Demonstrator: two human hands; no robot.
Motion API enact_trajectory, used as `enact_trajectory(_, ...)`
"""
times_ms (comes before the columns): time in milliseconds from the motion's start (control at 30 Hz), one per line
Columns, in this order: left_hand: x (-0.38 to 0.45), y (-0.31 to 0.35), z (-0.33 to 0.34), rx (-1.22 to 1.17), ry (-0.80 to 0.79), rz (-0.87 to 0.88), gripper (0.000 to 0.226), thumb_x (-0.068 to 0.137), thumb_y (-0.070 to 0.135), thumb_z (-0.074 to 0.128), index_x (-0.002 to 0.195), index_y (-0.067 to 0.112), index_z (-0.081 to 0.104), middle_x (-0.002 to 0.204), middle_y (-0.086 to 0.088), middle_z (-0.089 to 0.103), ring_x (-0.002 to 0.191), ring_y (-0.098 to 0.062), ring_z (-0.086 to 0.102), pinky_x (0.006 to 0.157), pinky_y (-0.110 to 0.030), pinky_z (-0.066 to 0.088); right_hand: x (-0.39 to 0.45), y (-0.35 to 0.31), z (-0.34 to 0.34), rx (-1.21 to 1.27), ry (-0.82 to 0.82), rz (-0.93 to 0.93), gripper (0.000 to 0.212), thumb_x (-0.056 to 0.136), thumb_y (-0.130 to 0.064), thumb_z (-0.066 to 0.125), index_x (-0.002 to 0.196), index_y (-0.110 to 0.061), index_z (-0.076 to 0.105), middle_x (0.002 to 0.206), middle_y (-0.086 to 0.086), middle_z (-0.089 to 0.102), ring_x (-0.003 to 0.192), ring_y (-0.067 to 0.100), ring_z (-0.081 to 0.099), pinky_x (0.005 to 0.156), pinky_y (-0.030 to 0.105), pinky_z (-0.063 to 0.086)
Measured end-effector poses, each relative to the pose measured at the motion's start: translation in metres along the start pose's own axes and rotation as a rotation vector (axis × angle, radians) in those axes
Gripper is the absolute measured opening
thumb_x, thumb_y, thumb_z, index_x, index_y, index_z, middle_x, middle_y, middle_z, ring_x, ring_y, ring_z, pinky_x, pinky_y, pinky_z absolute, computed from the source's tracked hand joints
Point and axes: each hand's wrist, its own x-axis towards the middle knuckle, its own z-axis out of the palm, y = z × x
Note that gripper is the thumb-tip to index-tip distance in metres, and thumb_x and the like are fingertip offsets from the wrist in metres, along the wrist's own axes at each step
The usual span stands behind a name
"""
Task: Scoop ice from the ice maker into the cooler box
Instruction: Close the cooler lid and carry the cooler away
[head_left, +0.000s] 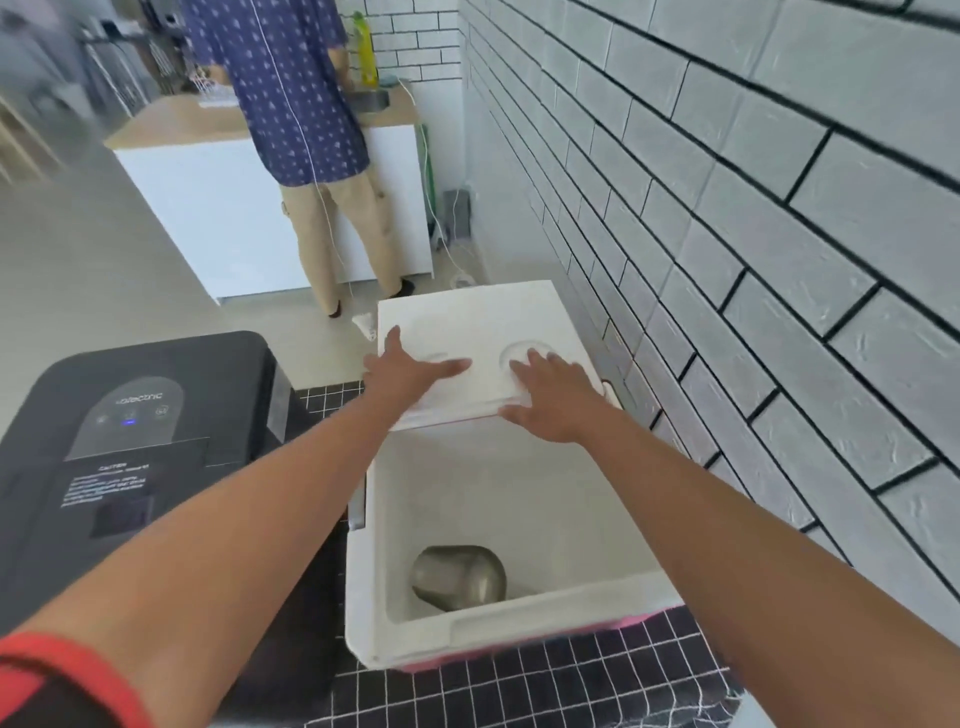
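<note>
Black grid counter (545, 691) by grey brick wall. Left hand (400, 371) and right hand (545, 397) pressing lid (467, 317), fingers spread flat. Lid may be sliding off cooler box (519, 631) toward the far side. Scoop (457, 577) waiting inside.

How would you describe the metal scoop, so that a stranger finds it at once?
Beside the black ice maker stands a white cooler box, its lid pushed back. At its bottom, in the near corner, lies the metal scoop, the only grey, shiny thing inside.

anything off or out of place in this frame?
One oddity: a metal scoop lies on the bottom of the open cooler box, with no ice visible. The lid is pushed back, with the left hand and right hand flat on it. Nothing spilled.
</note>
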Motion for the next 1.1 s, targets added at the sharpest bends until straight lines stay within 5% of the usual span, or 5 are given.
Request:
enact_trajectory(167, 0.015, 0.010, -0.020, -0.361, -0.052, 0.108, 0.121, 0.041, 0.061, 0.094, 0.143, 0.026, 0.039, 0.136, 0.001, 0.056, 0.126, -0.023, 0.053, 0.104, -0.047, 0.046, 0.003, 0.007, 0.005, 0.056, 0.086, -0.072, 0.070, 0.092, -0.060, 0.036, 0.150, -0.027, 0.013, 0.160, 0.003, -0.002, 0.146, 0.025, -0.002, 0.115, 0.051, 0.004)
enact_trajectory(333, 0.006, 0.009, -0.025, -0.418, 0.077, 0.150, 0.140, 0.036, 0.065, 0.092, 0.150, 0.037, 0.015, 0.142, 0.004, 0.048, 0.129, -0.019, 0.050, 0.105, -0.047, 0.045, 0.000, 0.009, -0.027, 0.099, 0.416, -0.107, 0.068, 0.094, -0.049, 0.044, 0.151, -0.019, 0.022, 0.160, 0.006, 0.007, 0.146, 0.025, 0.005, 0.116, 0.048, 0.008)
enact_trajectory(467, -0.005, 0.023, -0.036, -0.395, 0.212, 0.425, 0.131, 0.049, 0.051, 0.094, 0.150, 0.034, 0.013, 0.123, 0.040, 0.043, 0.114, 0.020, 0.044, 0.099, -0.024, 0.042, -0.001, 0.010, -0.068, 0.048, 0.637, -0.125, 0.068, 0.091, -0.044, 0.051, 0.149, -0.016, 0.029, 0.159, 0.009, 0.012, 0.146, 0.028, 0.009, 0.116, 0.049, 0.010)
enact_trajectory(667, -0.024, 0.066, -0.074, -0.131, 0.469, 0.758, 0.134, 0.052, 0.055, 0.091, 0.155, 0.032, 0.009, 0.127, 0.001, 0.040, 0.114, -0.008, 0.041, 0.098, -0.013, 0.032, -0.009, 0.001, -0.120, -0.004, 0.780, -0.131, 0.067, 0.089, -0.045, 0.049, 0.147, -0.017, 0.030, 0.158, 0.009, 0.016, 0.145, 0.029, 0.012, 0.115, 0.053, 0.010)
enact_trajectory(1100, -0.090, 0.064, -0.075, 0.570, 0.538, 0.846, 0.096, 0.065, 0.087, 0.050, 0.139, 0.024, 0.049, 0.120, -0.005, 0.053, 0.123, -0.029, 0.044, 0.113, -0.061, 0.012, -0.057, -0.007, -0.132, -0.097, 0.744, -0.093, 0.053, 0.098, -0.044, 0.037, 0.144, -0.019, 0.035, 0.150, 0.003, 0.035, 0.139, 0.022, 0.027, 0.112, 0.058, 0.012)
